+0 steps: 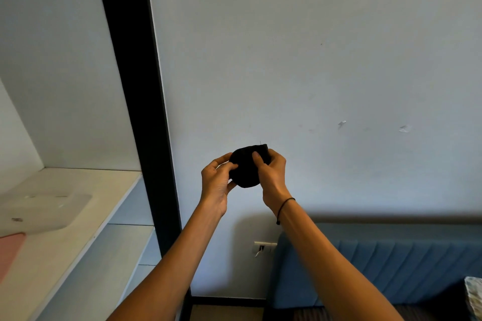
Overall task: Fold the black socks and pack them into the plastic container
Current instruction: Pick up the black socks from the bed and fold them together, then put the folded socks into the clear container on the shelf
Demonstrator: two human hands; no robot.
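Note:
A black sock bundle [246, 167], rolled into a rough ball, is held up in the air in front of a pale wall. My left hand [216, 182] grips its left side, with the thumb pressing on the front of the bundle. My right hand [271, 173] grips its right side, thumb laid across the fabric. A clear plastic container [52, 210] lies on the white shelf at the far left, well below and left of the hands; what is inside it cannot be made out.
A white shelf [78, 229] runs along the left with a pink item [9, 253] at its near edge. A black upright post [140, 101] stands beside it. A blue padded headboard [391, 266] fills the lower right, with a wall socket [263, 247] next to it.

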